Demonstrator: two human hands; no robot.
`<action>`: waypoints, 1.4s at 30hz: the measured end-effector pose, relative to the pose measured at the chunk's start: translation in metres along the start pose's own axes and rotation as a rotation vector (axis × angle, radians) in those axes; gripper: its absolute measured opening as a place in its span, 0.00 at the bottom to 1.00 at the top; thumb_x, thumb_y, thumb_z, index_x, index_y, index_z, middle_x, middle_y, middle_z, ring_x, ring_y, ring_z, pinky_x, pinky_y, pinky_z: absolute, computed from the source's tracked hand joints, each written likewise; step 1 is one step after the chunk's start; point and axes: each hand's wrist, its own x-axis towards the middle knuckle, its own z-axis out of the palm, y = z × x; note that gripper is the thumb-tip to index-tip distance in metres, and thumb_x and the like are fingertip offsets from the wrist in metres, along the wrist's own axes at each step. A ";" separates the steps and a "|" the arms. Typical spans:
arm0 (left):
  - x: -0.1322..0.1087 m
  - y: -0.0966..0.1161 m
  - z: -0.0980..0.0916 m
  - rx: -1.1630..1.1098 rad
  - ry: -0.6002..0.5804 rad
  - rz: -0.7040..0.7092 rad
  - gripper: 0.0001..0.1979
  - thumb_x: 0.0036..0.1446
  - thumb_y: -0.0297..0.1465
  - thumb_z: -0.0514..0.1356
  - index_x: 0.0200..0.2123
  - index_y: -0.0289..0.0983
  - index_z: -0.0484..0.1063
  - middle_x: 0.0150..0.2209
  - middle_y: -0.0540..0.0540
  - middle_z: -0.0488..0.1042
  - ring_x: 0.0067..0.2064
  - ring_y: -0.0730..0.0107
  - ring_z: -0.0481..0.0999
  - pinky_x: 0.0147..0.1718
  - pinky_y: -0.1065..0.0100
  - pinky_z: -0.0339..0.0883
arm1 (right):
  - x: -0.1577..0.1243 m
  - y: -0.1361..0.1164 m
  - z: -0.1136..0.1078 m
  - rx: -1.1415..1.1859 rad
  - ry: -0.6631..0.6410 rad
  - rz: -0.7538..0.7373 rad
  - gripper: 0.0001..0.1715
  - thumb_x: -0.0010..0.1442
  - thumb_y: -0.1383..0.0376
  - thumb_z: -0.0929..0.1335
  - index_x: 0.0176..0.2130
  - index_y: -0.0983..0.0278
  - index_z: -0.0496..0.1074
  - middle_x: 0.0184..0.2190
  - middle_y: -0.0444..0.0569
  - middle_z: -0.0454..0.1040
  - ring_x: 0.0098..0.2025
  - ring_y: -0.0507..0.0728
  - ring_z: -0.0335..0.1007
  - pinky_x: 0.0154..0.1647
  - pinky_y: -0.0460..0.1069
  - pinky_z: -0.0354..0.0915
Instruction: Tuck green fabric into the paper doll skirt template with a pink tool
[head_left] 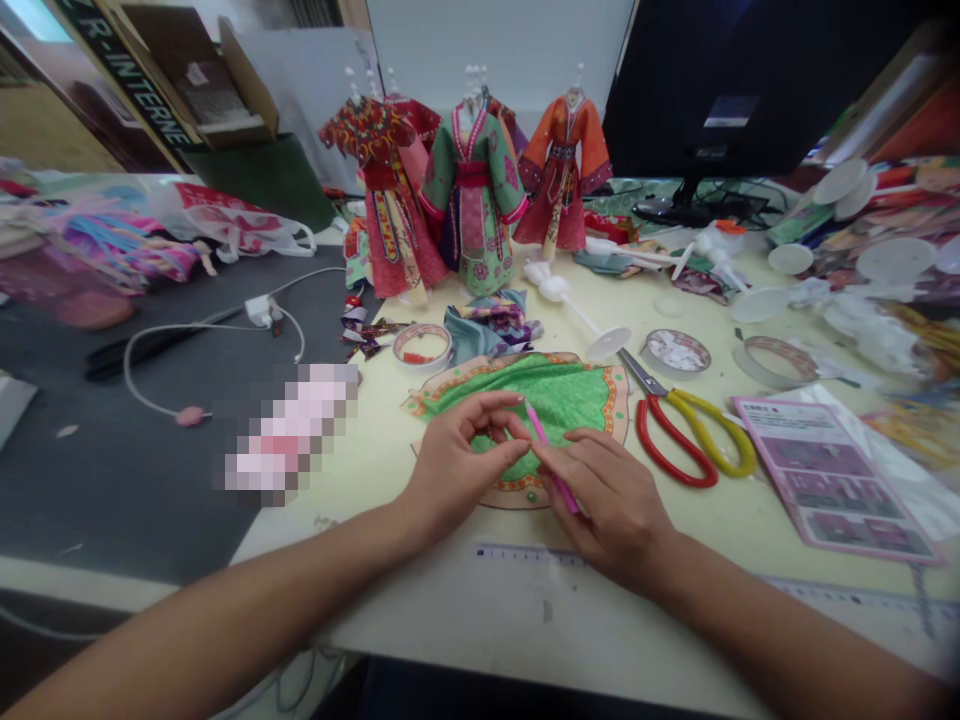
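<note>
In my right hand (611, 495) is a slim pink pen-like stick (537, 424), its upper end pointing up and toward my left hand. My left hand (457, 455) is curled beside it, the index fingertip close to the stick's upper end and the thumb near my right fingertips. Whatever my left fingers pinch, if anything, is too small to make out. Beneath both hands a green doll-sized cloth piece (570, 390) with an orange patterned border lies spread on the table. Red and yellow handled scissors (679, 425) rest right of the cloth.
Several dressed doll forms (480, 190) stand at the back. A tape roll (424, 347), a white doll stand (570, 305) and fabric scraps (487, 325) lie behind the cloth. A pink-edged printed card (832, 480) is at right, a ruler (525, 553) in front, a white cable (150, 340) at left.
</note>
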 end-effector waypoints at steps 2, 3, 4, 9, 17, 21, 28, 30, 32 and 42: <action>-0.001 -0.001 -0.001 0.098 0.020 0.087 0.16 0.49 0.26 0.62 0.44 0.34 0.68 0.30 0.48 0.75 0.33 0.71 0.73 0.37 0.67 0.67 | 0.000 -0.001 0.000 0.024 -0.004 0.015 0.22 0.54 0.76 0.64 0.50 0.69 0.66 0.32 0.52 0.73 0.35 0.56 0.68 0.43 0.57 0.68; -0.002 -0.001 -0.001 0.154 0.034 0.142 0.16 0.49 0.25 0.62 0.44 0.34 0.68 0.30 0.48 0.75 0.33 0.71 0.72 0.37 0.67 0.67 | 0.000 -0.001 0.000 0.038 -0.006 0.021 0.23 0.53 0.76 0.64 0.50 0.69 0.65 0.32 0.52 0.73 0.35 0.56 0.68 0.43 0.57 0.68; -0.003 -0.002 -0.001 0.212 0.048 0.203 0.16 0.50 0.25 0.62 0.44 0.34 0.68 0.30 0.48 0.75 0.33 0.72 0.72 0.37 0.67 0.67 | 0.000 -0.001 0.000 0.053 -0.007 0.027 0.24 0.53 0.76 0.64 0.51 0.69 0.65 0.32 0.52 0.73 0.35 0.56 0.68 0.43 0.57 0.68; -0.006 -0.005 0.001 0.395 0.082 0.433 0.17 0.51 0.22 0.59 0.46 0.36 0.68 0.30 0.50 0.73 0.32 0.73 0.67 0.36 0.69 0.65 | 0.000 -0.002 0.000 0.082 0.003 0.034 0.26 0.54 0.76 0.64 0.53 0.68 0.64 0.32 0.51 0.73 0.35 0.56 0.68 0.43 0.57 0.67; 0.000 0.004 0.001 0.076 -0.023 0.053 0.18 0.51 0.25 0.60 0.47 0.32 0.65 0.29 0.50 0.70 0.32 0.75 0.69 0.33 0.71 0.64 | 0.001 0.000 -0.001 0.043 0.032 0.036 0.20 0.54 0.75 0.65 0.48 0.71 0.68 0.30 0.51 0.73 0.35 0.56 0.68 0.42 0.55 0.68; 0.004 0.001 -0.003 -0.120 -0.040 -0.112 0.17 0.51 0.27 0.61 0.45 0.34 0.66 0.29 0.50 0.70 0.31 0.77 0.68 0.31 0.73 0.61 | 0.001 0.003 -0.006 0.040 0.070 0.035 0.21 0.53 0.76 0.66 0.49 0.71 0.67 0.32 0.52 0.73 0.36 0.56 0.68 0.42 0.55 0.68; 0.009 -0.003 -0.006 -0.243 0.027 -0.190 0.19 0.47 0.28 0.64 0.44 0.35 0.67 0.28 0.51 0.71 0.30 0.77 0.68 0.30 0.74 0.60 | 0.001 0.004 -0.014 0.112 0.090 0.009 0.19 0.52 0.76 0.67 0.46 0.70 0.69 0.33 0.52 0.72 0.36 0.55 0.66 0.44 0.57 0.67; 0.010 -0.003 -0.006 -0.247 0.047 -0.191 0.18 0.46 0.28 0.64 0.43 0.34 0.67 0.28 0.51 0.71 0.30 0.77 0.69 0.31 0.74 0.60 | 0.002 0.002 -0.016 0.129 0.088 -0.004 0.17 0.52 0.76 0.66 0.44 0.70 0.69 0.31 0.51 0.72 0.34 0.54 0.66 0.45 0.58 0.67; 0.010 -0.002 -0.006 -0.247 0.058 -0.192 0.18 0.46 0.28 0.64 0.43 0.34 0.68 0.28 0.51 0.71 0.30 0.77 0.69 0.31 0.74 0.60 | 0.003 0.001 -0.019 0.135 0.084 -0.021 0.16 0.52 0.76 0.66 0.43 0.71 0.69 0.30 0.50 0.71 0.32 0.53 0.66 0.45 0.58 0.68; 0.011 -0.001 -0.006 -0.239 0.093 -0.202 0.17 0.45 0.28 0.65 0.41 0.35 0.68 0.28 0.51 0.72 0.31 0.77 0.70 0.32 0.74 0.61 | 0.001 -0.001 -0.021 0.113 0.069 -0.083 0.15 0.52 0.76 0.66 0.42 0.70 0.70 0.30 0.50 0.72 0.32 0.53 0.68 0.45 0.57 0.68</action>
